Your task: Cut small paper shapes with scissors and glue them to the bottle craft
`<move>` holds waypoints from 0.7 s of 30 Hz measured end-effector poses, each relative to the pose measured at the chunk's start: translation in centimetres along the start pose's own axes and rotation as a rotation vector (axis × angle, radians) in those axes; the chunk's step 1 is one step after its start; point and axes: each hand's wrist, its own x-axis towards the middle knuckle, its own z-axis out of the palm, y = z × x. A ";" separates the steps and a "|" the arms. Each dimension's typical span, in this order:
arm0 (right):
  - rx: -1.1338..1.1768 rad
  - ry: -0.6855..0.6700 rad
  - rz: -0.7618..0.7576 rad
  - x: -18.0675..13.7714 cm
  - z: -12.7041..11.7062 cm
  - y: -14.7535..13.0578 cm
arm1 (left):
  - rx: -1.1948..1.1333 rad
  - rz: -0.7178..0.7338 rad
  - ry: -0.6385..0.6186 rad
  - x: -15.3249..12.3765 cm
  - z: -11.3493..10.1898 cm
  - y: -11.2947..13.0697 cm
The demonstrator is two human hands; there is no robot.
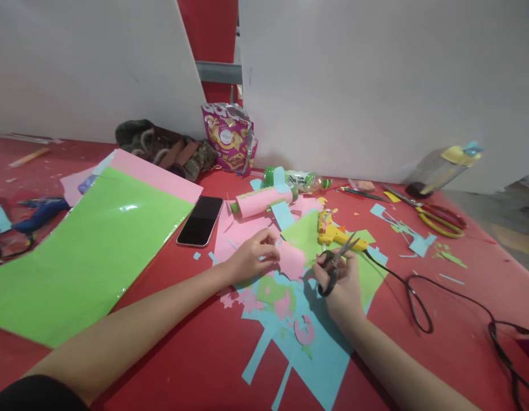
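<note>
Slightly left of the scraps, my left hand [256, 254] has its fingers pinched at the edge of a curved piece of pink paper [292, 261]. My right hand [344, 285] is closed around small black-handled scissors [331, 267], their blades pointing up and to the right, apart from the pink paper. Beneath both hands lie light blue paper [319, 365], green scraps [270, 290] and pink cutouts [305, 330]. A yellow glue gun [332, 233] lies just beyond the scissors. Farther back is a roll wrapped in pink paper [264, 201], with blue strips at its end.
A phone [200, 221] and large green sheets [97, 251] lie at left, near a blue glue gun [44, 216]. Behind are a snack bag [227, 137] and a green plastic bottle [305, 181]. Larger scissors [439, 220], a tilted clear bottle [439, 169] and a black cord [452, 294] occupy the right.
</note>
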 end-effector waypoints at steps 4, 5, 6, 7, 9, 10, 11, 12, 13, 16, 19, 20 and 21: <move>-0.011 -0.021 -0.003 -0.1 0.0 0.1 | -0.047 -0.064 0.012 -0.1 0.0 0.5; -0.007 -0.025 -0.008 -0.1 0.1 0.1 | -0.047 -0.067 0.006 -0.1 -0.1 0.7; -0.002 -0.029 -0.015 -0.1 0.1 0.2 | -0.045 -0.072 0.006 -0.1 -0.2 0.9; 0.000 -0.033 -0.023 -0.2 0.1 0.2 | -0.041 -0.077 0.013 0.0 -0.3 1.1; -0.007 -0.041 -0.042 -0.2 0.2 0.4 | -0.028 -0.093 0.042 0.0 -0.4 1.4; -0.015 -0.045 -0.053 -0.2 0.3 0.5 | -0.022 -0.099 0.057 0.1 -0.4 1.6; -0.026 -0.049 -0.065 -0.3 0.3 0.6 | -0.022 -0.107 0.067 0.1 -0.5 1.7; -0.037 -0.050 -0.075 -0.3 0.3 0.7 | -0.027 -0.119 0.074 0.1 -0.4 1.9; -0.048 -0.050 -0.085 -0.3 0.3 0.8 | -0.039 -0.139 0.082 0.1 -0.4 2.1; -0.062 -0.060 -0.102 -0.3 0.3 1.0 | -0.070 -0.250 0.109 0.0 -0.2 2.6; -0.062 -0.070 -0.100 -0.3 0.3 1.1 | 0.072 -0.187 0.166 -0.3 0.1 2.7; -0.062 -0.069 -0.100 -0.3 0.3 1.0 | 0.141 -0.104 0.173 -0.4 0.3 2.7; -0.061 -0.065 -0.101 -0.3 0.3 1.0 | 0.200 -0.013 0.162 -0.5 0.4 2.6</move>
